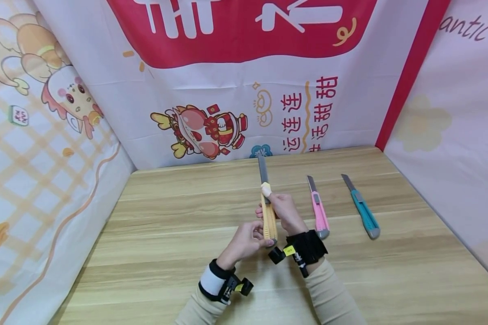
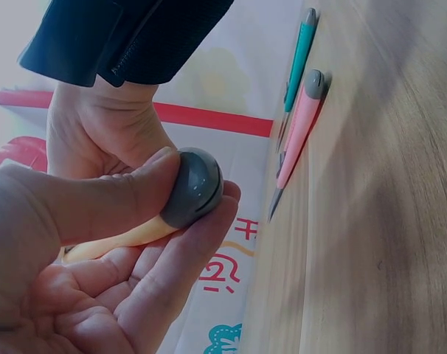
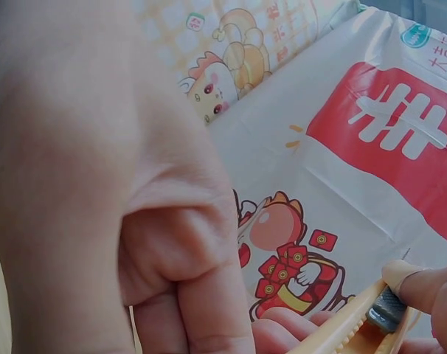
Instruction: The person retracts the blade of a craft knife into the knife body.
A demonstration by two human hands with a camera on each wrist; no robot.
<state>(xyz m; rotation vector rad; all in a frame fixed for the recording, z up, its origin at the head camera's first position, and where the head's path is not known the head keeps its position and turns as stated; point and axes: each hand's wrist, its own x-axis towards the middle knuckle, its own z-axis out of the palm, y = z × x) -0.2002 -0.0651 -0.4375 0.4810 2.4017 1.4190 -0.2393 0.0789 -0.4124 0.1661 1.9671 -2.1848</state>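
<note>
Both hands hold a yellow-orange utility knife (image 1: 269,221) above the table, its long grey blade (image 1: 263,169) extended toward the back wall. My left hand (image 1: 246,239) pinches the rear of the handle; in the left wrist view its thumb presses the rounded grey end cap (image 2: 196,188), with fingers underneath. My right hand (image 1: 285,213) grips the front part of the handle. Its thumb, with a pale covering on the tip (image 3: 402,276), lies at the dark slider (image 3: 386,308), and its fingers pass behind the handle. The blade is mostly hidden in the right wrist view.
To the right of the hands lie a pink utility knife (image 1: 319,212) and a teal utility knife (image 1: 364,212) on the wooden table (image 1: 166,216), both with blades out and pointing away. Printed cloth walls (image 1: 227,90) enclose the table's back and sides.
</note>
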